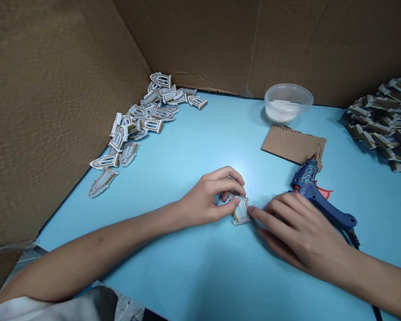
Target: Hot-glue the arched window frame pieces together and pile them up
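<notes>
A small white arched window-shaped piece (242, 210) with brown side edges sits on the blue table in front of me. My left hand (217, 194) grips it from the left, fingers curled over its top and thumb on its face. The index fingertip of my right hand (297, 227) touches or nearly touches the piece's right edge. The other right fingers are bent, and the right thumb is mostly hidden. Just behind that hand lies a blue glue gun (321, 196) with a red trigger, its nozzle over a cardboard piece (292, 145).
Several similar arched pieces (152, 125) are heaped at the back left along the cardboard wall (70, 98). A clear round tub (289, 100) with white contents stands at the back. More stacked pieces (384, 120) are at the far right. A black cord (353, 238) runs from the glue gun beneath my right arm.
</notes>
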Demonstrator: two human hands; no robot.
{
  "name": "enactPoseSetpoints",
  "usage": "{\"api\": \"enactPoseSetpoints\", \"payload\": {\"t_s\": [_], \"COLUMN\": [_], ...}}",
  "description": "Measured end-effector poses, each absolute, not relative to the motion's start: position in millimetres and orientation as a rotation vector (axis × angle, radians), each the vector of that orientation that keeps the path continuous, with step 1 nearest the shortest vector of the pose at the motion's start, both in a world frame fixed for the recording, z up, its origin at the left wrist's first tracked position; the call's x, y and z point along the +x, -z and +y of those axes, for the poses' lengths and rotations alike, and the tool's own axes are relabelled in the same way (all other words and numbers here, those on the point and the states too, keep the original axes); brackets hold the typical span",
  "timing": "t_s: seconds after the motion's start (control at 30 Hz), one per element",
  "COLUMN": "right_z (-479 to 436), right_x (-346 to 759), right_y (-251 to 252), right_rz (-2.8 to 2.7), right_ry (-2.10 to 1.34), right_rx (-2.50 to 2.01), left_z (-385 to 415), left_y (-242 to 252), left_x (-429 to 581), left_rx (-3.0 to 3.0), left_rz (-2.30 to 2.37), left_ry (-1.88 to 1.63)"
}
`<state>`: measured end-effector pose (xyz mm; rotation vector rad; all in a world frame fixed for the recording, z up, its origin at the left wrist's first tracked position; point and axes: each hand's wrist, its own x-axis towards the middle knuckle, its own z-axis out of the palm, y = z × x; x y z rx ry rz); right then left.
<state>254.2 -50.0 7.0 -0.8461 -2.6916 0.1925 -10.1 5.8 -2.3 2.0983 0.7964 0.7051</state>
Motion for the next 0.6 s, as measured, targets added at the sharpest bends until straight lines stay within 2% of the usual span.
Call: {"api": "enactPoseSetpoints", "payload": {"t_s": [0.13, 0.2, 0.3, 0.4, 0.5, 0.6], "right_z": [-45, -45, -50, -57, -60, -54], "right_x": [283, 303, 327, 336, 336, 335], "right_y": [-36, -41, -29, -8, 0, -4], "right_rz": [-2.692, -2.676, -2.643, -2.623, -2.612, -2.534], "right_ry": [0.260, 0.318, 0.313, 0.169, 0.011, -0.081], "right_rx": [-1.208, -1.470, -1.698, -1.719, -1.621, -1.340], "left_z": [14, 16, 17, 17, 17, 15], "left_y": [3, 5, 7, 8, 9, 12], "left_x": [-17, -20, -21, -20, -19, -16], "left_rx": [2.143, 2.149, 2.154, 2.167, 2.178, 2.207], "left_rz": [0.653, 0.597, 0.571, 0.579, 0.603, 0.641], "left_ry": [-0.638, -0.625, -0.615, -0.615, -0.637, -0.720]}}
